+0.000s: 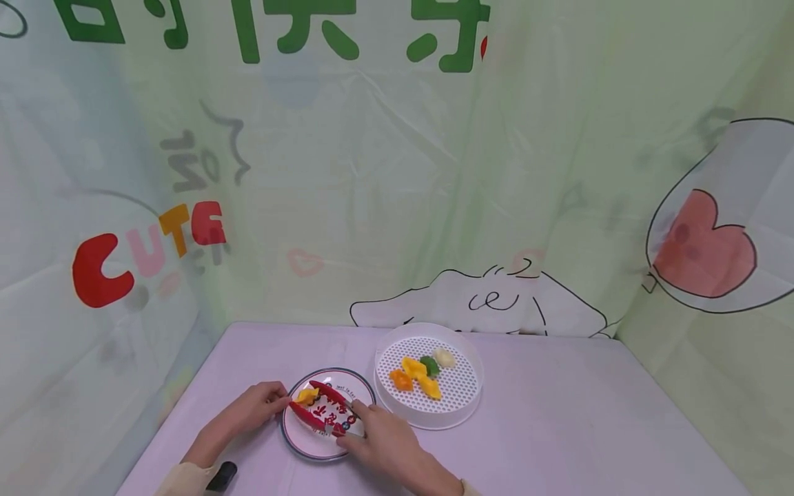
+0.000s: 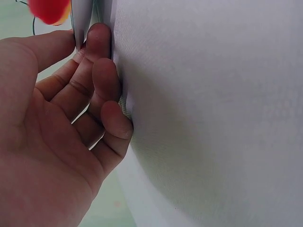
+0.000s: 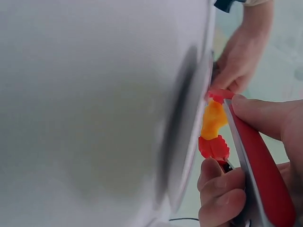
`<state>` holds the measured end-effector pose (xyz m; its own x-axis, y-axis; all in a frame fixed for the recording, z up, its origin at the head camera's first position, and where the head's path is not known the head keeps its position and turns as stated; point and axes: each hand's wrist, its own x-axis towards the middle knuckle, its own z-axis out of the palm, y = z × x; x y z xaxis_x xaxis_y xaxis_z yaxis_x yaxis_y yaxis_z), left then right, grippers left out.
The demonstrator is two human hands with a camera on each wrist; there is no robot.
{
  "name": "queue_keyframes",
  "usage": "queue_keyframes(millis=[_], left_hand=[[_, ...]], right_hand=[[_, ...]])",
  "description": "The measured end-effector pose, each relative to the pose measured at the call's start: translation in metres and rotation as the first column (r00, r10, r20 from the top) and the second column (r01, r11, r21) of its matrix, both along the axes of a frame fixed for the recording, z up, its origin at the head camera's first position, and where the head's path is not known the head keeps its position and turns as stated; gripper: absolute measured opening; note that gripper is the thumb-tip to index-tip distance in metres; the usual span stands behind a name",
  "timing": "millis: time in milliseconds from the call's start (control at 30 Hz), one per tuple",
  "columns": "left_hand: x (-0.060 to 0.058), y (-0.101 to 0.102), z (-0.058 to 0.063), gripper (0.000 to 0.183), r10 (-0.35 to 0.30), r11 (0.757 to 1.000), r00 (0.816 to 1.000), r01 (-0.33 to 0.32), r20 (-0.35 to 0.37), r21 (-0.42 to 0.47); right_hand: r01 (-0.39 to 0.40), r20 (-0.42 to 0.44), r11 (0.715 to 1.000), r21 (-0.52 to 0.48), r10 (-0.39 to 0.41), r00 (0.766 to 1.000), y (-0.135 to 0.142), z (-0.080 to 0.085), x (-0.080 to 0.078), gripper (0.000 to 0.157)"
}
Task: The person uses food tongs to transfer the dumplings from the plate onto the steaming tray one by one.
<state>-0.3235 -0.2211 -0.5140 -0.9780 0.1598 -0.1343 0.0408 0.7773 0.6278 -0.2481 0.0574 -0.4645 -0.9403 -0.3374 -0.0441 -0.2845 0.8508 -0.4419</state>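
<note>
In the head view my left hand is at the left rim of a round white plate with a dark border and red print. The left wrist view shows its thumb and fingers pinching the plate's edge. My right hand grips red-tipped tongs over the plate. Between the tongs' spread tips is a yellow dumpling-like piece. The right wrist view has this yellow piece between the red tips; whether both touch it I cannot tell.
Right of the plate stands a white round perforated steamer basket holding several small pieces: yellow, an orange one, a green one and a whitish one. A dark object is beside the left sleeve. Printed curtains surround the pale table.
</note>
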Motion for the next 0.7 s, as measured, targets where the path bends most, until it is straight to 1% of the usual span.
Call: queue_keyframes(millis=[167, 233, 333, 500, 633, 700], left_hand=[[-0.001, 0.001, 0.000, 0.011, 0.007, 1.000, 1.000, -0.007, 0.005, 0.002], [-0.001, 0.001, 0.000, 0.011, 0.016, 1.000, 1.000, -0.016, 0.009, -0.002], [0.000, 0.001, 0.000, 0.011, 0.017, 1.000, 1.000, -0.017, 0.000, -0.006], [0.002, 0.001, 0.003, 0.011, 0.012, 1.000, 1.000, -0.012, -0.020, 0.012], [0.005, 0.001, 0.004, 0.010, 0.007, 1.000, 1.000, -0.006, -0.027, 0.022], [0.005, 0.002, 0.004, 0.010, 0.006, 1.000, 1.000, -0.006, -0.031, 0.025]], right_hand=[[0.023, 0.001, 0.997, -0.071, -0.023, 1.000, 0.008, 0.013, 0.002, 0.068], [0.032, 0.007, 0.994, -0.102, -0.032, 0.999, 0.013, 0.018, 0.001, 0.069], [0.042, -0.007, 0.991, -0.126, -0.043, 0.999, 0.022, 0.022, -0.003, 0.070], [0.081, -0.068, 0.990, -0.118, -0.089, 0.994, 0.040, 0.029, -0.013, 0.071], [0.144, -0.111, 0.983, -0.113, -0.156, 0.981, 0.057, 0.037, -0.021, 0.071], [0.177, -0.115, 0.978, -0.112, -0.190, 0.975, 0.067, 0.040, -0.026, 0.070]])
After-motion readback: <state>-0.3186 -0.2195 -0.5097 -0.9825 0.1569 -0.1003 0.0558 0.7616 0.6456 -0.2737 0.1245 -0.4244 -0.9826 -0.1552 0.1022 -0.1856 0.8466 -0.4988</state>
